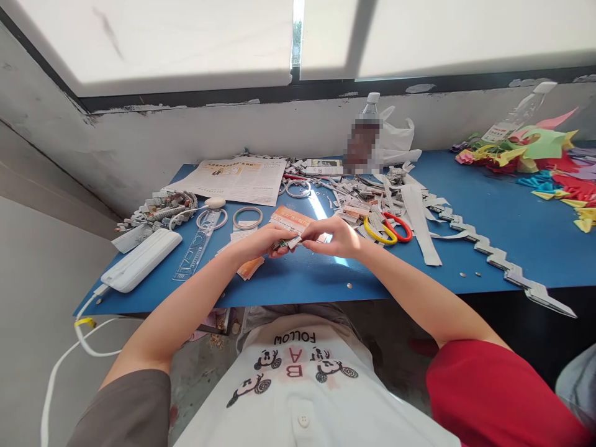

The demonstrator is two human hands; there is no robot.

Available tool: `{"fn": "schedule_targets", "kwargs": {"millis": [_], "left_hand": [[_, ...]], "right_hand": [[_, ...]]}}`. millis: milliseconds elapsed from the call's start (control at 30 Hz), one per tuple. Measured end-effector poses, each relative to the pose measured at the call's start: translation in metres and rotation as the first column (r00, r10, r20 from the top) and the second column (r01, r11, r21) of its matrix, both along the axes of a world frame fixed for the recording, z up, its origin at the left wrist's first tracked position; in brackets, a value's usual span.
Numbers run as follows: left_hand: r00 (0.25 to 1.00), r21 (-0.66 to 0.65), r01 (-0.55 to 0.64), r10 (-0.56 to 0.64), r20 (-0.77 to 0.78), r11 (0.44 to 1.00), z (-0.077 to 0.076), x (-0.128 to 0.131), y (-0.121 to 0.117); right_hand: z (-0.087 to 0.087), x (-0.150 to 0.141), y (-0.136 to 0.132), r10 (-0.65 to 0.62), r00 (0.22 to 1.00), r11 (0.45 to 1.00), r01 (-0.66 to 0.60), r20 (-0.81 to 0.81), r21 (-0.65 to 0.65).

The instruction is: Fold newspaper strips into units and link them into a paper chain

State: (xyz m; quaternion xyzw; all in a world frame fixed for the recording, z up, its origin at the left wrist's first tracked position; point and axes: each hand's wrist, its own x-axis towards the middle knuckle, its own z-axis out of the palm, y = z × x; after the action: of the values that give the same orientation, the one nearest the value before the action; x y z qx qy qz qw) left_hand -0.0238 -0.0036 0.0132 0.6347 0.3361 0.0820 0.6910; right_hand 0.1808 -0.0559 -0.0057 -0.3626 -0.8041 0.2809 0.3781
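- Bench [298, 282] with a flat blue top, set against a pale wall [223, 133].
- Small folded piece of printed white paper [293, 243] between the two hands, above the bench's front edge, near the middle.
- Left hand [270, 241], bare: fingers clamped on the folded piece.
- Right hand [334, 237], bare: thumb and forefinger pinched together on the piece's near end.
- Just beyond the hands, orange-and-white printed paper [289, 215].
- To the right of the right hand, scissors with one yellow and one red handle loop [401, 228], beside a heap of loose paper strips.
- Farther right, a zigzag chain of folded grey-white paper [498, 257], its pointed end reaching past the bench's front edge.
- Left of the hands, a clear plastic ruler [190, 254], then a white rounded box with a cable [142, 259].
- Behind these, a large printed newspaper sheet [233, 180] lying flat.
- Back right, bright paper shapes in red, yellow, green and blue [559, 164].
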Motion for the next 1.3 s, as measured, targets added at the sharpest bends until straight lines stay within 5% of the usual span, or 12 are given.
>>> {"fn": "schedule_targets", "kwargs": {"millis": [300,767,1300], "left_hand": [[1.0,-0.027,-0.022,0.022,-0.016,0.999,0.002,0.0,-0.001],[0.977,-0.355,-0.048,-0.029,-0.21,0.934,-0.008,0.003,0.011],[0.971,-0.363,-0.056,-0.033,-0.235,0.93,-0.004,0.004,0.01]], "right_hand": [[-0.003,0.001,0.003,0.004,1.0,1.0,-0.005,0.029,0.031],[-0.007,0.0,0.003,0.063,0.943,0.968,-0.138,0.328,0.212],[-0.011,0.002,0.004,0.045,0.93,0.892,-0.202,0.364,0.405]]}}
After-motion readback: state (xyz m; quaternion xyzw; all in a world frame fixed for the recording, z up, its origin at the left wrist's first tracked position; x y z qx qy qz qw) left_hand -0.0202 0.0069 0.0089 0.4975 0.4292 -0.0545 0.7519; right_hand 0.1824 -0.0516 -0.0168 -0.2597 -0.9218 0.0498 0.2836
